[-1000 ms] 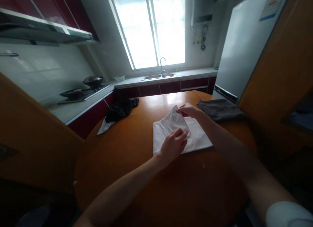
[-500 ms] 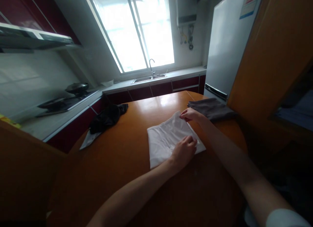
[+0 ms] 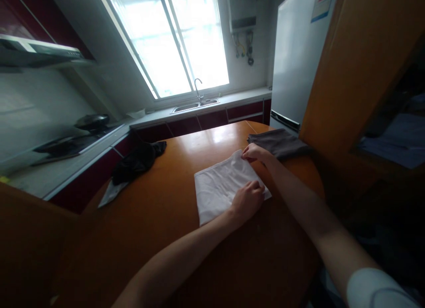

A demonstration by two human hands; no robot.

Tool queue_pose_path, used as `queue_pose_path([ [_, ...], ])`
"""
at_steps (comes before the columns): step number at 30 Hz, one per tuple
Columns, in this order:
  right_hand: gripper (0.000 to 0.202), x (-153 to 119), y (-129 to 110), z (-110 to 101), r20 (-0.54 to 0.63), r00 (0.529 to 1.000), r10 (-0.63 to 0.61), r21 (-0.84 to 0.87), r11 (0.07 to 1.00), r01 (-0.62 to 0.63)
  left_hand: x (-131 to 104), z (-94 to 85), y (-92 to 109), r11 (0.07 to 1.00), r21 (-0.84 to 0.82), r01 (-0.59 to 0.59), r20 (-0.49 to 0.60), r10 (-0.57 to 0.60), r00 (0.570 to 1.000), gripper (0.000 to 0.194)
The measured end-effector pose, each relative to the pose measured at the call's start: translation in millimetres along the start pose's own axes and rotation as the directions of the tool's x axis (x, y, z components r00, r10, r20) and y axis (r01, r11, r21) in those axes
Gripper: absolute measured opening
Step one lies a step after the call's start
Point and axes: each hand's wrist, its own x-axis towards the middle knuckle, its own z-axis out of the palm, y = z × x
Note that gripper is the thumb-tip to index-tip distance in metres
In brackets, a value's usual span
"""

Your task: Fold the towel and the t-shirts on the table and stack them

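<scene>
A white folded garment (image 3: pixel 214 184) lies on the wooden table, lightly creased, with a straight hem along its far side. Its exact kind cannot be made out. My right hand (image 3: pixel 255 152) pinches its far right corner between thumb and fingers. Nearer to me, my left hand (image 3: pixel 248 200) rests on the garment's right part, fingers curled onto the fabric by the near right edge. A narrow strip of the white cloth shows beyond the fingers on the right. The left fingertips are partly hidden.
Dark grey folded cloth (image 3: pixel 280 143) lies behind my right hand. A black crumpled cloth (image 3: pixel 134 163) with a whitish piece under it sits at the left of the table (image 3: pixel 159 219). Beyond are a sink (image 3: pixel 186 107), a stove (image 3: pixel 71 142) and a fridge (image 3: pixel 294 60).
The whole scene has slid slightly left in view as my head turned. Both hands keep nearly the same places on the white garment, which looks much the same.
</scene>
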Motion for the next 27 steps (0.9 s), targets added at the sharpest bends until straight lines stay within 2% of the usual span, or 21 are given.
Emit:
queue_pose_path([
  [4,0.022,-0.5,0.5,0.8,-0.015,1.000,-0.011,-0.008,1.000,0.011,1.0,1.7,-1.2,0.999,-0.043,0.018,-0.025,-0.019,1.000,0.016],
  [12,0.023,5.9,5.4,2.2,-0.035,0.999,-0.009,-0.063,0.998,0.006,2.0,4.1,2.0,1.000,0.007,0.018,0.010,-0.018,1.000,0.017],
  [19,0.027,2.0,6.8,6.2,-0.035,0.999,-0.034,-0.170,0.985,0.028,1.8,5.9,6.2,0.998,0.053,-0.021,0.029,0.019,0.999,0.014],
  [27,0.017,-0.2,5.5,3.8,-0.062,0.994,-0.088,-0.308,0.949,0.065,0.3,-0.4,8.1,0.994,0.109,-0.026,0.033,0.022,0.999,0.017],
])
